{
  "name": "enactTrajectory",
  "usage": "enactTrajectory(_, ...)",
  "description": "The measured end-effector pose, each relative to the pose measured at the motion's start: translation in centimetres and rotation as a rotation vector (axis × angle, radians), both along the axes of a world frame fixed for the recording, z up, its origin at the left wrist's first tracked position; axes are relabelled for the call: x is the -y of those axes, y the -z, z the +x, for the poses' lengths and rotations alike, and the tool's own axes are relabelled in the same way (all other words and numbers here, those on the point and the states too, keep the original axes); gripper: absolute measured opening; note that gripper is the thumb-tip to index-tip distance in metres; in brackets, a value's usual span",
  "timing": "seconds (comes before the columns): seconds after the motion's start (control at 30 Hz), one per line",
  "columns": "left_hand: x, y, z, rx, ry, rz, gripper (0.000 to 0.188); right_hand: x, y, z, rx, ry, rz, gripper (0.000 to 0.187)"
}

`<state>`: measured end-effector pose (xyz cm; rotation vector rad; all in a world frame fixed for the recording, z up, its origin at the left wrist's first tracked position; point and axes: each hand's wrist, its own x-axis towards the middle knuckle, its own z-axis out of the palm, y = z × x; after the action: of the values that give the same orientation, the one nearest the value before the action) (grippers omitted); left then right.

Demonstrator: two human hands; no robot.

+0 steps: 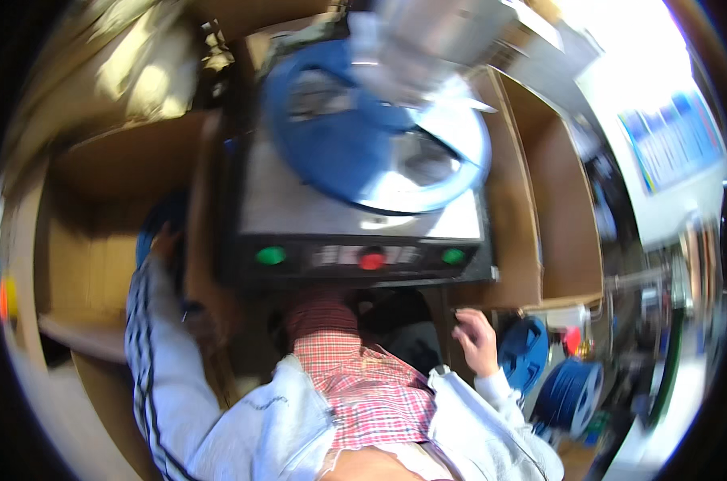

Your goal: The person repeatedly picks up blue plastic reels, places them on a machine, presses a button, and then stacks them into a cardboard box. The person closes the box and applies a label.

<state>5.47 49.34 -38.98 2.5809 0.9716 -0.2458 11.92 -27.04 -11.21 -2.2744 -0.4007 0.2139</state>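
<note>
My left hand (165, 240) reaches down into the open cardboard box on the left. Its fingers, dim and blurred, close on the edge of a dark blue reel (148, 234) standing against the box's inner side. My right hand (477, 343) hovers in front of the machine's right corner, fingers loosely bent and apart, with nothing in it. Ahead of me a large blue reel (323, 152) with cut-out openings lies flat on the machine (259, 204). A blurred metal part (431, 48) of the machine stands over the reel. Green buttons (271, 256) flank a red button (371, 258) on the front panel.
Cardboard boxes stand on both sides, the left box (87, 264) and the right box (556, 192). Blue spools (568, 397) sit low at the right, near my right forearm. Pale bags (151, 84) lie at the back left. A white surface (652, 208) with a blue printed sheet is at far right.
</note>
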Motion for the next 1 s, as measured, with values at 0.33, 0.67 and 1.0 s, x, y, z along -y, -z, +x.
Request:
enactTrajectory(0.33,-10.1,-10.1,0.2,0.458,-0.043,-0.611,0.089,13.3,-10.9,16.1,0.237,0.453,0.273,0.031)
enactTrajectory(0.67,-6.1,-32.5,-9.9,1.022,-0.625,-0.93,0.061,18.2,4.9,26.8,-0.37,-0.074,-1.001,0.137)
enactTrajectory(1.0,22.1,-46.2,-11.8,0.875,0.115,-0.84,0.074,18.3,5.6,27.2,-0.177,-0.001,-0.95,0.106)
